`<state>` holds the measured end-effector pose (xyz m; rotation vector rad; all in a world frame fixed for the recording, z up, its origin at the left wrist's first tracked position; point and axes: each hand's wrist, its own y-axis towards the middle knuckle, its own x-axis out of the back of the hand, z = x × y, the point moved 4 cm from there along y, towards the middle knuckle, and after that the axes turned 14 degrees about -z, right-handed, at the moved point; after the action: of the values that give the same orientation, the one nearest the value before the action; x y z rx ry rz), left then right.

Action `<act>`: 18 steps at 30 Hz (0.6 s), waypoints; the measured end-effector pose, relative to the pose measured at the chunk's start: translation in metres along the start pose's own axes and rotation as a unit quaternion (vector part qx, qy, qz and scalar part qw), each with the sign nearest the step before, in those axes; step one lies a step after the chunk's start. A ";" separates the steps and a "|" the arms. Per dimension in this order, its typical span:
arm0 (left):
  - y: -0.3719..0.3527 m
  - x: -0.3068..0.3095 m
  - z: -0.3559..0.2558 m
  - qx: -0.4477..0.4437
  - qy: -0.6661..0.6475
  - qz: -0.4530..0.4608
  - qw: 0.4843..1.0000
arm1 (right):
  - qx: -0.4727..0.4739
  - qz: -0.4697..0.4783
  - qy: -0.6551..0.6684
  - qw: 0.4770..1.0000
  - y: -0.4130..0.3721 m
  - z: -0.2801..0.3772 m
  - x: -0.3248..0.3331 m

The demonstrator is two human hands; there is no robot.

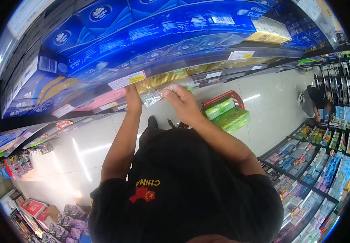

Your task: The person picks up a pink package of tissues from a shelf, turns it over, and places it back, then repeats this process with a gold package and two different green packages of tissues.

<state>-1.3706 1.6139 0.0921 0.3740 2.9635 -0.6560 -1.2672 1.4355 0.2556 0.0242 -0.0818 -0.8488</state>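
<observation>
A gold package (162, 81) with crinkled clear wrap (152, 97) juts out from under the shelf edge. My right hand (181, 103) pinches the loose end of the wrap, thumb and fingers pressed together. At the package's left side is my left hand (133, 97), its fingers hidden behind the shelf edge and a price label (127, 80). Above both hands, large blue tissue packs (154, 44) fill the upper shelf. Pink packages (104, 98) lie on the lower level, left of my left hand.
Beyond my right forearm, a red basket (235, 96) on the floor holds green packs (229, 120). Another person (314, 99) bends by the far-right shelves. Product racks (304, 162) line the right side. Boxes and purple packs (67, 222) stand at the lower left.
</observation>
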 end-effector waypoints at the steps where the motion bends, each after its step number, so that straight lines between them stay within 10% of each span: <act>1: 0.011 0.004 0.011 -0.007 -0.012 0.016 1.000 | -0.003 0.001 -0.001 1.000 0.002 -0.001 -0.002; 18: 0.017 -0.035 -0.043 0.114 -0.110 -0.113 0.981 | -0.039 0.058 0.053 0.996 0.007 -0.030 -0.005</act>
<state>-1.3339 1.6398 0.1282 -0.0253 2.7465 -0.9967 -1.2631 1.4436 0.2256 -0.0084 0.0497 -0.7335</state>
